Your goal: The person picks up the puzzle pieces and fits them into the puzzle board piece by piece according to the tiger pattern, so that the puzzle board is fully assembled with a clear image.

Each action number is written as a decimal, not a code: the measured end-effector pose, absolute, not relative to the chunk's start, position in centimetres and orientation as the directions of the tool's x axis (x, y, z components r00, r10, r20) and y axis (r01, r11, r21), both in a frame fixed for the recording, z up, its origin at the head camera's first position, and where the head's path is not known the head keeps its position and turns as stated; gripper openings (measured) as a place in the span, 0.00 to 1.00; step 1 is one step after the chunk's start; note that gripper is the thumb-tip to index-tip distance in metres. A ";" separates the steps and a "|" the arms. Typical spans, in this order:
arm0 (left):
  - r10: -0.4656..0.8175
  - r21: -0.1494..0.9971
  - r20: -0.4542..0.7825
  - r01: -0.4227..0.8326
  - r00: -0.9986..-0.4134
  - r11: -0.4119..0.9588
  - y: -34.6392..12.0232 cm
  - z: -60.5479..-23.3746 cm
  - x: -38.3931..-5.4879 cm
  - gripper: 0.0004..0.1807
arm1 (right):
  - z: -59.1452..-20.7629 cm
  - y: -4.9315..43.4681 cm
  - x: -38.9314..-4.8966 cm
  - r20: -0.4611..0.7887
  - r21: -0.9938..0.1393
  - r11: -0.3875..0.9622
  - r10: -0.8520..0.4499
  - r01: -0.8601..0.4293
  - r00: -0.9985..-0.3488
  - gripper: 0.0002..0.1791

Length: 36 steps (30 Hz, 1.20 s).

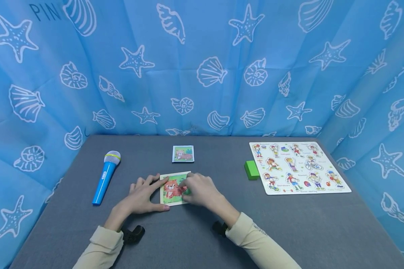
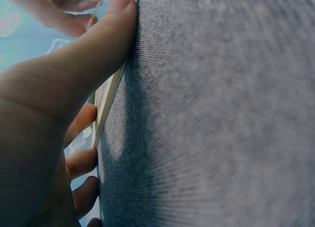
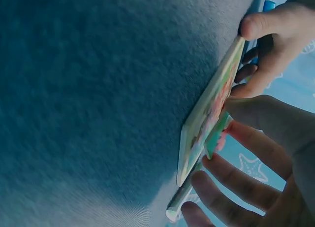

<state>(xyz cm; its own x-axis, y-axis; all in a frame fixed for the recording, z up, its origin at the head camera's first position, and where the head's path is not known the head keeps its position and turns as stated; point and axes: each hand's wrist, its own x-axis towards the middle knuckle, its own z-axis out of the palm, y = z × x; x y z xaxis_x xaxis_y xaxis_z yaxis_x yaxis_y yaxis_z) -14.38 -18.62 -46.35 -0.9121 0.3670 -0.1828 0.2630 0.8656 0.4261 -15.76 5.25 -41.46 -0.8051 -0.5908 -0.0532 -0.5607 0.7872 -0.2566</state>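
A square tiger picture puzzle (image 1: 173, 192) with a pale rim lies on the table. Along its left side, my left hand (image 1: 139, 198) steadies it, thumb at the near edge and index finger over the upper left of the picture. My right hand (image 1: 199, 189) pinches a small, thin puzzle piece (image 3: 214, 136), green with some pink, between thumb and fingers. It is tilted close over the right part of the puzzle, which this hand partly hides in the head view. The left wrist view shows the left thumb (image 2: 101, 52) stretched along the pale edge.
Beyond the puzzle lies a smaller square picture (image 1: 183, 154) of animals. A blue toy microphone (image 1: 106, 178) is at the left. To the right, a green block (image 1: 252, 170) sits beside a white board with sports figures (image 1: 297, 168). A blue shell-patterned curtain (image 1: 202, 67) stands behind the grey table.
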 end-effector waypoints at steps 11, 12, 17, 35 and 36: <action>0.368 0.428 -0.188 0.261 -0.911 0.865 -18.7 -46.4 -14.3 0.55 | -42.4 5.3 -15.3 -0.087 -0.218 0.790 -0.600 -0.572 -0.795 0.15; 0.369 0.431 -0.188 0.261 -0.910 0.864 -18.7 -46.4 -14.3 0.55 | -42.4 5.3 -15.3 -0.090 -0.211 0.793 -0.598 -0.571 -0.796 0.15; 0.368 0.440 -0.188 0.257 -0.911 0.860 -18.7 -46.3 -14.3 0.55 | -42.3 5.3 -15.2 -0.094 -0.199 0.795 -0.597 -0.572 -0.797 0.15; 0.369 0.440 -0.176 0.263 -0.912 0.859 -18.7 -46.3 -14.3 0.55 | -42.1 5.5 -15.1 -0.163 -0.279 0.804 -0.578 -0.525 -0.799 0.06; 0.370 0.440 -0.176 0.263 -0.912 0.859 -18.7 -46.3 -14.3 0.55 | -42.1 5.4 -15.1 -0.160 -0.282 0.804 -0.577 -0.523 -0.801 0.07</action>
